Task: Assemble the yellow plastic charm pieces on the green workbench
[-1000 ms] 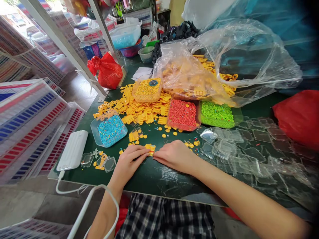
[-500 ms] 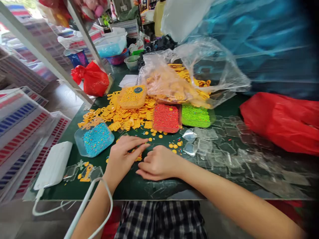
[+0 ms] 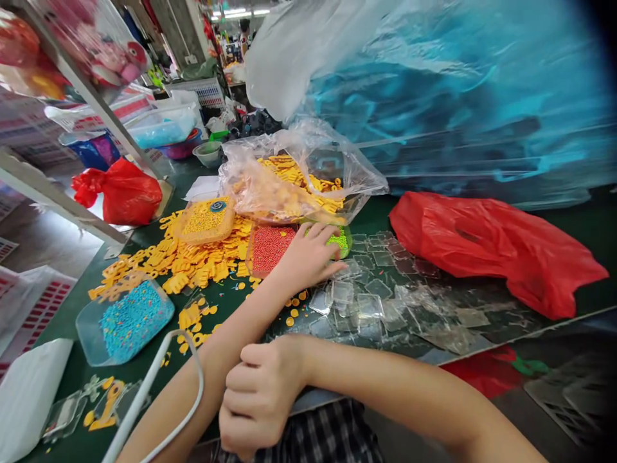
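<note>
My left hand (image 3: 311, 254) reaches forward with fingers apart over the tray of green beads (image 3: 344, 240), its fingertips at the beads. That hand and its forearm partly cover the tray of red beads (image 3: 270, 249) beside it. Close to the front edge of the table, my right hand (image 3: 263, 395) is curled into a fist, its back toward me. Whatever its fingers may hold is hidden. Clear plastic squares (image 3: 370, 307) lie scattered to the right of my left hand, with small round yellow pieces (image 3: 292, 315) near its forearm.
Yellow plastic pieces (image 3: 186, 260) are heaped behind a tray of blue beads (image 3: 132, 318), with a yellow-bead tray (image 3: 205, 220) on top. A clear bag (image 3: 270, 193) holds more. A red bag (image 3: 482, 238) lies right; a white power bank (image 3: 33, 392) and cable (image 3: 139, 399) sit left.
My left hand has left the table front and reached forward to the green beads, fingers spreading. My right hand has drawn back toward the edge, still closed. The view has turned right.
</note>
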Motion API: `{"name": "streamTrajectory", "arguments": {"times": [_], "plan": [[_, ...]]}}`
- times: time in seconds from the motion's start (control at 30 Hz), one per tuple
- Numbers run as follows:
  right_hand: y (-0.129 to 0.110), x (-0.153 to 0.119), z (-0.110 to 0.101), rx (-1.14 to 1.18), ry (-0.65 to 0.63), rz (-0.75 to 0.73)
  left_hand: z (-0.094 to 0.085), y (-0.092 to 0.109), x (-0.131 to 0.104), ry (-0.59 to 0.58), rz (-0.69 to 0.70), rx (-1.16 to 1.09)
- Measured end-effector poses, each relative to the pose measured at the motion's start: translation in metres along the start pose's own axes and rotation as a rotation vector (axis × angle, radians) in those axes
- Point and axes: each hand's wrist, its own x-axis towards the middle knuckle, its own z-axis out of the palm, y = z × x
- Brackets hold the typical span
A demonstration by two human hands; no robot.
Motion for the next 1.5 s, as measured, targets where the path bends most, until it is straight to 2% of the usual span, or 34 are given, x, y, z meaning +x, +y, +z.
{"name": "streamTrajectory", "arguments": {"times": [0.07, 0.13, 0.27, 0.4, 0.5, 0.67, 0.77, 0.8, 0.87, 0.93, 1.0, 1.1, 1.17, 1.27, 1.3, 1.4, 1.5], "plan": [[-0.003, -0.001, 0.004, -0.005, 0.012, 0.02, 0.005, 0.01, -0.006, -0.019, -0.01, 0.08], [-0.005, -0.001, 0.006, 0.012, -0.03, 0.031, 0.01, 0.016, -0.01, -0.025, -0.041, 0.121], [-0.007, -0.002, 0.003, 0.024, -0.108, 0.045, 0.015, 0.017, -0.011, -0.029, -0.074, 0.085], [-0.004, -0.002, -0.004, -0.068, -0.014, 0.08, 0.006, 0.014, -0.018, -0.017, -0.125, -0.042], [-0.004, -0.002, -0.006, -0.098, -0.041, 0.113, -0.002, 0.011, -0.029, 0.044, -0.197, -0.117], [-0.007, -0.004, -0.006, -0.058, -0.118, 0.154, -0.011, 0.008, -0.043, 0.157, -0.147, -0.049], [-0.006, -0.004, -0.009, 0.065, -0.221, 0.227, -0.023, 0.003, -0.059, 0.304, -0.27, -0.09], [-0.006, -0.003, -0.01, 0.134, -0.246, 0.308, -0.029, 0.001, -0.069, 0.359, -0.318, -0.11], [-0.003, -0.002, -0.012, 0.348, -0.237, 0.619, -0.04, -0.002, -0.093, 0.47, -0.383, -0.116], [0.002, 0.0, -0.012, 0.707, -0.129, 1.026, -0.05, -0.003, -0.123, 0.579, -0.421, -0.064], [0.008, -0.001, -0.012, 1.161, 0.0, 1.351, -0.056, -0.002, -0.152, 0.681, -0.457, 0.015], [0.016, -0.003, -0.011, 1.698, 0.142, 1.595, -0.061, 0.0, -0.188, 0.754, -0.46, 0.111], [0.018, -0.004, -0.01, 1.877, 0.12, 1.718, -0.063, 0.002, -0.205, 0.745, -0.407, 0.119], [0.017, -0.002, -0.009, 1.953, -0.047, 1.856, -0.062, 0.003, -0.222, 0.698, -0.31, 0.084], [0.016, -0.002, -0.009, 1.929, -0.061, 1.896, -0.061, 0.003, -0.226, 0.673, -0.284, 0.07], [0.016, -0.001, -0.008, 1.753, 0.045, 1.995, -0.056, 0.001, -0.233, 0.588, -0.252, 0.004], [0.019, -0.002, -0.007, 1.501, 0.059, 2.01, -0.052, -0.003, -0.237, 0.546, -0.332, -0.068]]}}
